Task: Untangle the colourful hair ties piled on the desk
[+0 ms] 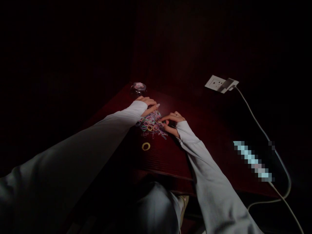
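Observation:
A tangled heap of small coloured hair ties lies on the dark red table in pink, purple, blue, green and yellow. My left hand rests over the far left side of the heap, fingers stretched out, with nothing visible in them. From the right, my right hand reaches into the heap. Its index finger and thumb are slightly apart among the ties, while the other fingers curl. A ring shows on this hand. Closer to me, a single yellow hair tie lies apart from the heap.
Behind my left hand stands a round clear jar with something pink at its top. A white wall socket with a plugged-in charger and cable is at the right. A pixelated bright object lies right. The surroundings are very dark.

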A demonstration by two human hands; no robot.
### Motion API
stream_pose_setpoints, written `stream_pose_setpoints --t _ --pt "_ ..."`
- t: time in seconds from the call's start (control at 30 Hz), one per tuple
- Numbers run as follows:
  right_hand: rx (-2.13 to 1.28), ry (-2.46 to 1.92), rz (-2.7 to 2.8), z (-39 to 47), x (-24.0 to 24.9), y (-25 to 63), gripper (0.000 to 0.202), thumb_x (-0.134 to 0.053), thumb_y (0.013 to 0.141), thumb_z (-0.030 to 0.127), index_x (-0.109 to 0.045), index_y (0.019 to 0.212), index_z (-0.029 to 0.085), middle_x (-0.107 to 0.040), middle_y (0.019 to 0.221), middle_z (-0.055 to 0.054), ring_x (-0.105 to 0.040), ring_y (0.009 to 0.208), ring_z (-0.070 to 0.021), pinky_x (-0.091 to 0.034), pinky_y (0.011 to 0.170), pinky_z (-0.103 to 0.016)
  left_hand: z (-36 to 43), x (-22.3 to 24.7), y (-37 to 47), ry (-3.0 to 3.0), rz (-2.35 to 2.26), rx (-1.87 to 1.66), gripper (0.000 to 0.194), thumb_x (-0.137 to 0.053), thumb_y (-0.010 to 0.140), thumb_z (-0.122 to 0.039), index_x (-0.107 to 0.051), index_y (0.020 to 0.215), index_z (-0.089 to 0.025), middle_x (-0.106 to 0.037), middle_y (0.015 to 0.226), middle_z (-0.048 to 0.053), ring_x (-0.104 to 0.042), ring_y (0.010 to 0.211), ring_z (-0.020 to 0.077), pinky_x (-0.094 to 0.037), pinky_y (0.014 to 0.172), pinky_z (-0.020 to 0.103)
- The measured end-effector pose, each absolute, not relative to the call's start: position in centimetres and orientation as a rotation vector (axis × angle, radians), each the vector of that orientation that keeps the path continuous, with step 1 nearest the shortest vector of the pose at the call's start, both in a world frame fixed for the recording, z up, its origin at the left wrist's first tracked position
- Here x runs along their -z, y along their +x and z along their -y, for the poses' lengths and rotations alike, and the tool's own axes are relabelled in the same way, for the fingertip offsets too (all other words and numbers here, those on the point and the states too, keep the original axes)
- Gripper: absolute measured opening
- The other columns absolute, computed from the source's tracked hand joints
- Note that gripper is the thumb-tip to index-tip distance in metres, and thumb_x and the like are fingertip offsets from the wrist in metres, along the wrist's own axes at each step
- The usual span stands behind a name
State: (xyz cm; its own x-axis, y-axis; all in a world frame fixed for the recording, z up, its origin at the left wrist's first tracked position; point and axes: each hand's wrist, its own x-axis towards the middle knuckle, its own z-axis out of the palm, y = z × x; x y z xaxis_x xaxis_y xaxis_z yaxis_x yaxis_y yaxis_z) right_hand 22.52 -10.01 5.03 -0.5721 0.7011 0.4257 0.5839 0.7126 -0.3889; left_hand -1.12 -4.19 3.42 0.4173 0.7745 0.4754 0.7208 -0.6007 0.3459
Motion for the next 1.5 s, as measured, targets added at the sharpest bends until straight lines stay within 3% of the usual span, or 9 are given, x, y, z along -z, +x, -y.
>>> stream_pose_setpoints --t 0.27,0.43,0.6,0.8,0.97,1.4,1.5 --pt "-0.170 -0.941 2.547 9.6 -3.4 20.8 0.012 -0.084 0.092 0.036 -0.084 0.102 0.030 -0.072 0.093 -0.004 -0.054 0.089 -0.0230 -0.045 0.088 -0.040 3.5 -2.6 -1.4 2.681 -1.319 -0.945 0.040 -0.045 0.109 -0.043 -0.077 0.098 -0.022 -0.080 0.103 0.005 -0.066 0.104 0.0232 -0.041 0.093 0.038" --pt "-0.187 -0.910 2.570 9.8 -3.2 20.2 0.006 -0.081 0.095 0.033 -0.081 0.096 0.027 -0.072 0.093 -0.004 -0.052 0.089 -0.0220 -0.045 0.088 -0.038 3.5 -2.3 -1.1 2.657 -1.398 -0.946 0.037 -0.046 0.108 -0.038 -0.078 0.101 -0.022 -0.081 0.103 0.005 -0.066 0.106 0.0241 -0.040 0.096 0.039" --pt "-0.248 -0.914 2.452 9.9 -3.3 20.2 0.015 -0.076 0.098 0.037 -0.079 0.089 0.026 -0.067 0.085 -0.002 -0.052 0.087 -0.0208 -0.045 0.091 -0.038 3.9 -3.2 -1.4 2.679 -1.330 -0.851 0.037 -0.046 0.109 -0.040 -0.078 0.106 -0.022 -0.081 0.110 0.005 -0.066 0.110 0.0240 -0.041 0.098 0.039" --pt "-0.235 -0.958 2.435 9.9 -3.6 20.5 0.014 -0.075 0.098 0.038 -0.079 0.091 0.027 -0.066 0.083 -0.002 -0.052 0.088 -0.0215 -0.045 0.092 -0.039 4.1 -3.6 -1.2 2.646 -1.374 -0.804 0.038 -0.045 0.108 -0.039 -0.079 0.108 -0.022 -0.081 0.112 0.006 -0.067 0.114 0.0250 -0.041 0.101 0.040" --pt "-0.180 -0.996 2.497 10.0 -3.5 20.5 0.008 -0.075 0.097 0.034 -0.081 0.098 0.028 -0.071 0.092 -0.003 -0.052 0.092 -0.0232 -0.043 0.093 -0.040 3.8 -3.2 -1.3 2.673 -1.333 -0.841 0.037 -0.046 0.108 -0.040 -0.079 0.112 -0.023 -0.081 0.111 0.006 -0.066 0.110 0.0237 -0.042 0.099 0.038" --pt "-0.230 -0.949 2.564 10.6 -3.9 20.5 0.013 -0.080 0.093 0.032 -0.086 0.104 0.033 -0.070 0.098 -0.004 -0.054 0.097 -0.0249 -0.042 0.095 -0.043 3.5 -2.6 -0.8 2.641 -1.394 -0.887 0.032 -0.051 0.106 -0.036 -0.080 0.106 -0.022 -0.082 0.107 0.005 -0.067 0.108 0.0246 -0.040 0.101 0.040" --pt "-0.164 -1.021 2.480 10.1 -3.5 20.6 0.009 -0.081 0.092 0.033 -0.086 0.099 0.031 -0.068 0.094 -0.004 -0.051 0.096 -0.0245 -0.041 0.094 -0.042 3.7 -2.9 -1.0 2.633 -1.344 -0.834 0.033 -0.052 0.106 -0.038 -0.080 0.110 -0.022 -0.081 0.109 0.007 -0.067 0.109 0.0246 -0.041 0.104 0.039"
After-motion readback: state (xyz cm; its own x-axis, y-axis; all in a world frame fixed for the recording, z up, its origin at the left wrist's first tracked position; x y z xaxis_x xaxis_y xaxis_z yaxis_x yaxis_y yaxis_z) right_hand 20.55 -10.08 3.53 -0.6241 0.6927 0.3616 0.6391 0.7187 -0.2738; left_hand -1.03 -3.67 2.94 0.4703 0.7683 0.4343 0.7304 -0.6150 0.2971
